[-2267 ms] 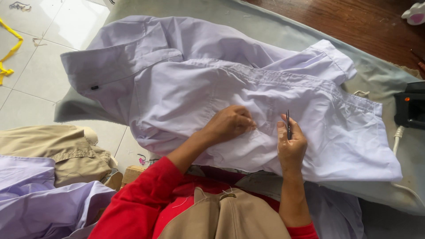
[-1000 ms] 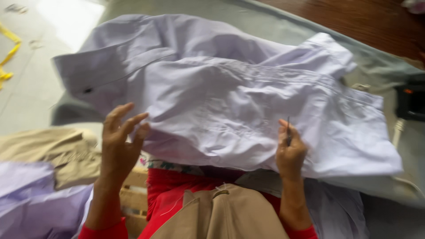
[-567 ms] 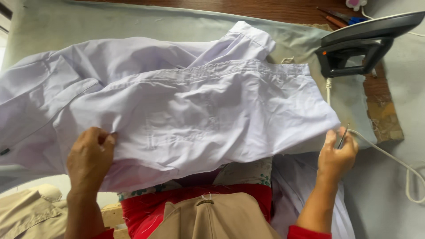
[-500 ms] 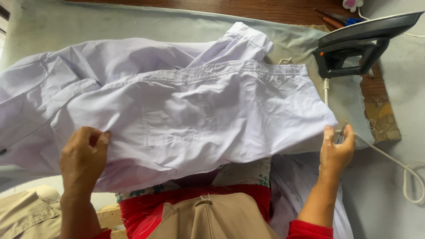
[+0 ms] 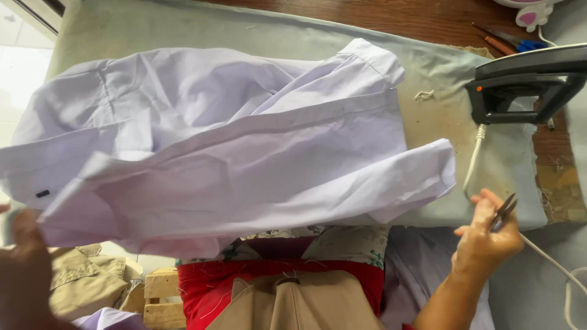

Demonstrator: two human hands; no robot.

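The left hand [image 5: 24,269] at 8 o'clock is motion-blurred and cut by the left and bottom edges; its grip cannot be determined. The lilac shirt [image 5: 232,159] hides the counter [image 5: 183,30] beneath it and runs off the left edge. The black iron [image 5: 526,82] at 2 o'clock is cut by the right edge. In the right hand [image 5: 486,244], the small snips [image 5: 502,212] show only their tips. Tools at 1 o'clock [image 5: 504,40] are too small to identify.

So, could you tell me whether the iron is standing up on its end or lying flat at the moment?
Lying flat: the iron rests soleplate-down on the board, its handle on top and its cord trailing toward the right hand.
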